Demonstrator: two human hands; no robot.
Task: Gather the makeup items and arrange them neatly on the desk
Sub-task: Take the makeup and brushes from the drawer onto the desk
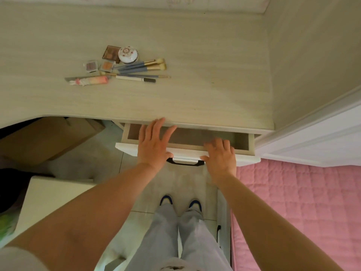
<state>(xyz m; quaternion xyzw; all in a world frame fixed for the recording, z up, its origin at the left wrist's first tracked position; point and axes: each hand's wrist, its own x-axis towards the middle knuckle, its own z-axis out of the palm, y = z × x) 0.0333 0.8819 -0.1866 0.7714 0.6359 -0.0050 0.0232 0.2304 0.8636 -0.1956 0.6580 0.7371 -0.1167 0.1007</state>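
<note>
Left hand [154,141] lies flat, fingers straight and spread, over the front edge of the open drawer [187,151]. Right hand [220,155] rests on the drawer front beside the black handle [184,163], fingers bent over the edge; how firmly it holds cannot be told. Makeup items [121,65] lie clustered on the desk [214,75] at 11 o'clock, well apart from both hands: one round compact [128,54], three square palettes, several brushes [142,65], one pink tube [93,80].

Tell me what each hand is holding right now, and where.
Neither holds anything. The left hand lies open over the white drawer's front edge; the right hand rests on that edge, beside the black handle.
</note>
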